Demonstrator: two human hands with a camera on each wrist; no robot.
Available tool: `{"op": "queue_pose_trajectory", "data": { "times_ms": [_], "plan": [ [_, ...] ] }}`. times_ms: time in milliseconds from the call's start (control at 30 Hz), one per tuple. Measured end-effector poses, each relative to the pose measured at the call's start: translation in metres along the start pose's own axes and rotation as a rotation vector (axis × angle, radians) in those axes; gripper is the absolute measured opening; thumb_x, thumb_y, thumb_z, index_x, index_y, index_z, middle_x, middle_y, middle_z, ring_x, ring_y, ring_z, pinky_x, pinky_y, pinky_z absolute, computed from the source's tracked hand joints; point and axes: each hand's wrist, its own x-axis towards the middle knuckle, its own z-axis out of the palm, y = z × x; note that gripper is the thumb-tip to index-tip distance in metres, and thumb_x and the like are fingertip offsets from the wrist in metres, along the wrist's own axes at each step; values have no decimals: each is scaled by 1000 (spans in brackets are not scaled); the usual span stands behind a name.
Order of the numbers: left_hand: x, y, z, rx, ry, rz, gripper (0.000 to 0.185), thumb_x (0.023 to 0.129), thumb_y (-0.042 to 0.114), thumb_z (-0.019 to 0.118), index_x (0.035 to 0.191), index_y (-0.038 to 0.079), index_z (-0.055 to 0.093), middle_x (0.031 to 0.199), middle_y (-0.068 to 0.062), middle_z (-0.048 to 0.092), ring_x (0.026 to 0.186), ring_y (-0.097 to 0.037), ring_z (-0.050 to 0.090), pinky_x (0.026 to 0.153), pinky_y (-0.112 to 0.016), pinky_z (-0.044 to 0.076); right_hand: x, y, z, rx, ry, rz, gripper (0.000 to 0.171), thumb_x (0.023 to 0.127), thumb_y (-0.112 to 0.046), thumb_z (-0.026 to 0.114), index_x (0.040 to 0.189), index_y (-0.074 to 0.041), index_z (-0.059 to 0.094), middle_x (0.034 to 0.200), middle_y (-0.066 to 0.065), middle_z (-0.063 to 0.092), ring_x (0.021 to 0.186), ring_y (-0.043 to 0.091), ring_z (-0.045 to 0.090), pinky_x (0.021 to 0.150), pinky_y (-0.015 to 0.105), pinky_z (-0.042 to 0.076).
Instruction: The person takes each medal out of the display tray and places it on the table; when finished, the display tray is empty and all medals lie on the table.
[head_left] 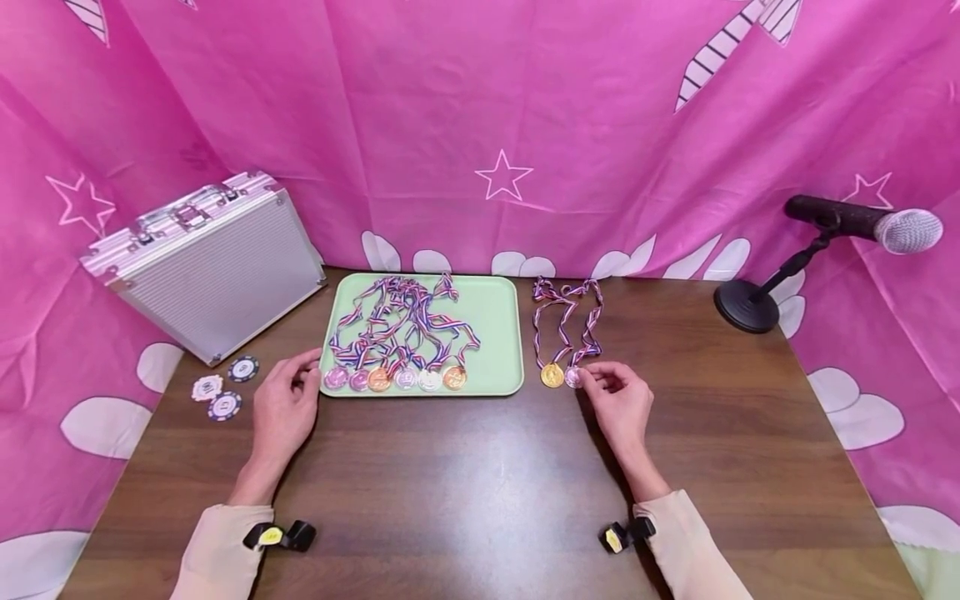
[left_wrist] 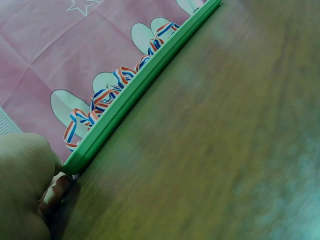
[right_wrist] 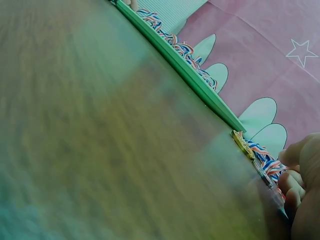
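A pale green tray (head_left: 495, 367) holds several medals in a row along its near edge, among them a bronze medal (head_left: 454, 377), their red, white and blue ribbons (head_left: 408, 312) heaped behind. My left hand (head_left: 285, 408) grips the tray's left rim, thumb on the edge and fingers curled below in the left wrist view. Right of the tray, a gold medal (head_left: 552, 375) and a silver medal (head_left: 572, 377) lie side by side, ribbons stretched away from me. My right hand (head_left: 622, 400) has its thumb and curled fingers at the silver medal's right edge, partly covering it.
A silver aluminium case (head_left: 217, 267) stands at the back left, with several poker chips (head_left: 225, 406) in front of it. At the back right, a microphone (head_left: 862, 223) sits on a black desk stand (head_left: 746, 306). A pink curtain (head_left: 427, 125) hangs behind the wooden table (head_left: 465, 500).
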Motion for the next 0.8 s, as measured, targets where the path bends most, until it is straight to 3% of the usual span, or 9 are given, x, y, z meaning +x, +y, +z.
{"op": "queue_pose_trajectory", "data": {
  "times_ms": [300,567,800],
  "plan": [
    [0,2,-1,-2,0,9,31,108,9,65,137,5,77,113,-16,73,88,-20,57,73,-21,37,-5,-10,5,60,-26,8,10,89,-5,90,94,1,84,77,15,76,61,-2,61,57,12,44],
    [0,1,-1,4,-9,-12,31,108,10,65,137,5,77,113,-15,72,88,-17,56,74,-23,38,-16,-29,23,79,-129,-41,10,89,-4,90,97,-1,84,72,12,74,54,2,60,49,15,43],
    [0,1,-1,1,5,9,31,107,7,66,135,5,78,112,-15,73,87,-18,57,73,-19,37,-25,-49,47,16,-195,-140,11,87,-5,91,96,-4,85,78,5,78,60,3,58,58,15,43]
  ]
}}
